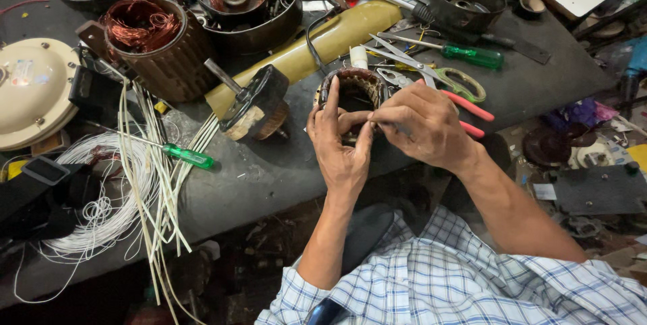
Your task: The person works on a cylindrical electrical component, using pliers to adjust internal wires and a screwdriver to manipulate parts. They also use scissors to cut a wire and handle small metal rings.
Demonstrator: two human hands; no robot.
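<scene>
— Where's the motor stator (355, 89)?
— At the workbench (269, 170) edge, beside the scissors (438, 72).
— The hands?
— Left hand (342, 143) cups it, index finger raised; right hand (423, 123) pinches something small at its rim, fingers pressed together

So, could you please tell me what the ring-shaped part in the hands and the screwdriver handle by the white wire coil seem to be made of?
The ring-shaped stator, held by the left hand and right hand, looks like dull brownish metal, probably laminated steel, with dark windings around its rim. The screwdriver handle looks like translucent green plastic: glossy and see-through.
</scene>
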